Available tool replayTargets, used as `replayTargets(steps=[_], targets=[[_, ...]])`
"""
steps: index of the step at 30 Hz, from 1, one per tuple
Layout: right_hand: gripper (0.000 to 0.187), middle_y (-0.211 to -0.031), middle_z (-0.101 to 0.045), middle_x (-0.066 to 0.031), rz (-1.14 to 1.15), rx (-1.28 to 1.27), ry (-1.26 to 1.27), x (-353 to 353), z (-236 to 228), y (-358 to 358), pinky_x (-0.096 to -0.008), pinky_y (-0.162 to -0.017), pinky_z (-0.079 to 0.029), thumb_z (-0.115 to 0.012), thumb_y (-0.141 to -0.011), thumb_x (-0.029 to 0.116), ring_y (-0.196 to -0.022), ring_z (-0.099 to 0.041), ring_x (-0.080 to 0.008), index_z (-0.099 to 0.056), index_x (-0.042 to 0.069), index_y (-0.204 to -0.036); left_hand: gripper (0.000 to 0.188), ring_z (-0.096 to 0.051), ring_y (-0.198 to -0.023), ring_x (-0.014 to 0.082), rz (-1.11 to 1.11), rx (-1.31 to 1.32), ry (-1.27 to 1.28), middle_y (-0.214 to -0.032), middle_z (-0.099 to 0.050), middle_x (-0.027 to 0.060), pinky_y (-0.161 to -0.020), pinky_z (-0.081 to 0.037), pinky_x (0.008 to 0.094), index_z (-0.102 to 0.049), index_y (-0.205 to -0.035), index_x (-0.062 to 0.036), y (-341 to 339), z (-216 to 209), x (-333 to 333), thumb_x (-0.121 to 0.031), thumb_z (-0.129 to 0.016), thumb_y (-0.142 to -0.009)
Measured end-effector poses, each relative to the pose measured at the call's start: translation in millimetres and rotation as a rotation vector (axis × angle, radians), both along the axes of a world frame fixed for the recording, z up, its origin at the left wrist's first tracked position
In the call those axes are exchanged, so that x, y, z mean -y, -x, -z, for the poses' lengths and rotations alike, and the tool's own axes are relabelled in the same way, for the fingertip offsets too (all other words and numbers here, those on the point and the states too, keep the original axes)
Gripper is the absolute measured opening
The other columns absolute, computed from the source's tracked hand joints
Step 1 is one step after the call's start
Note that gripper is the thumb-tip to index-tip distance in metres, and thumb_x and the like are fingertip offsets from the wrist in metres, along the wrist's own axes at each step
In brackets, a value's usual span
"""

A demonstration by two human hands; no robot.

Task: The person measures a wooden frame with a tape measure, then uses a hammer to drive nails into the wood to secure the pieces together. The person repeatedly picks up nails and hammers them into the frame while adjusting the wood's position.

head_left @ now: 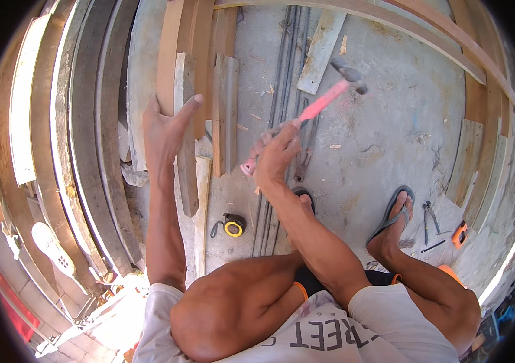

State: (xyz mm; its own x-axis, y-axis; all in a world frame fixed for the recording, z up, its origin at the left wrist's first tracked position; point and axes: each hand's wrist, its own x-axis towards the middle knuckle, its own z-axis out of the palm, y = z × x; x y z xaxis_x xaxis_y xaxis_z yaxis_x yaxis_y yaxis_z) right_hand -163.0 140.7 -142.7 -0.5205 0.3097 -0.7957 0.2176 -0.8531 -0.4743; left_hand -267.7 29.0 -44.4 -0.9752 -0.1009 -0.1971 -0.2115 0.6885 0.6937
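Note:
My right hand [277, 154] is closed around the pink handle of a hammer [325, 101]. The hammer's dark head points up and away to the right, above the concrete floor, slightly blurred. Over on the left, my left hand [165, 133] grips a wooden board [171, 66], its thumb raised across a shorter greyish wood strip [189, 187] lying against that board. The fingertips on the board's left side are partly hidden. Just right of it stands another short wood piece [226, 115] against the brown timber.
Long timber beams [82, 133] line the left side. Thin steel bars [281, 60] run along the floor near a pale plank [323, 51]. A tape measure [233, 225] lies before my knee. Pliers [431, 218] and an orange-handled tool [460, 235] lie right of my sandalled foot [393, 221].

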Motion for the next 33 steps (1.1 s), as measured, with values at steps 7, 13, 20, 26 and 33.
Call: replayTargets(steps=[7,13,20,26,33], targets=[[0.047,-0.065,-0.040,0.0018,-0.195,-0.042,-0.106,-30.4,14.7,-23.1,-0.0294,-0.039,-0.030,-0.040,-0.110,0.060,-0.046,-0.039,-0.0103,-0.041,0.014,-0.100,0.060,-0.072,-0.091,0.0205,-0.016,0.033,-0.068,-0.106,-0.076,0.0157,-0.084,-0.056,0.0347,-0.067,-0.120,0.0068,-4.8,2.1,11.8,-0.032,-0.088,-0.079],[0.044,-0.061,-0.039,0.0015,-0.286,0.038,0.168,6.8,15.3,-1.5,-0.0292,-0.035,-0.030,-0.037,-0.113,0.051,-0.040,-0.035,-0.0107,-0.038,0.011,-0.095,0.059,-0.072,-0.090,0.0204,-0.007,-0.005,-0.063,-0.106,-0.076,0.0160,-0.084,-0.056,0.0337,-0.068,-0.121,0.0076,-2.0,2.4,10.2,-0.031,-0.086,-0.080],[0.041,-0.063,-0.035,0.0039,-0.449,-0.014,0.159,8.8,19.8,-13.3,-0.0310,-0.041,-0.032,-0.039,-0.112,0.053,-0.047,-0.035,-0.0090,-0.043,0.015,-0.098,0.059,-0.070,-0.094,0.0193,0.021,-0.054,0.063,-0.107,-0.075,0.0151,-0.088,-0.053,0.0335,-0.067,-0.123,0.0058,-1.7,8.8,1.1,-0.033,-0.085,-0.081],[0.041,-0.075,-0.062,-0.0156,-0.735,-0.018,-0.981,-93.0,49.3,-67.2,-0.0490,-0.058,-0.052,-0.055,-0.107,0.041,-0.061,-0.065,-0.0376,-0.059,0.001,-0.117,0.072,-0.067,-0.110,0.0261,0.064,-0.040,0.061,-0.123,-0.072,0.0184,-0.103,-0.048,0.0387,-0.063,-0.137,0.0065,-3.7,17.8,22.1,-0.044,-0.079,-0.088],[0.047,-0.110,-0.065,-0.0200,-0.629,0.495,-1.411,-222.9,63.1,-118.0,-0.0528,-0.084,-0.053,-0.066,-0.100,0.035,-0.101,-0.068,-0.0421,-0.060,0.002,-0.134,0.082,-0.060,-0.126,0.0273,0.060,-0.027,0.081,-0.137,-0.065,0.0191,-0.112,-0.040,0.0377,-0.056,-0.145,0.0076,2.0,23.6,30.3,-0.048,-0.079,-0.089]])
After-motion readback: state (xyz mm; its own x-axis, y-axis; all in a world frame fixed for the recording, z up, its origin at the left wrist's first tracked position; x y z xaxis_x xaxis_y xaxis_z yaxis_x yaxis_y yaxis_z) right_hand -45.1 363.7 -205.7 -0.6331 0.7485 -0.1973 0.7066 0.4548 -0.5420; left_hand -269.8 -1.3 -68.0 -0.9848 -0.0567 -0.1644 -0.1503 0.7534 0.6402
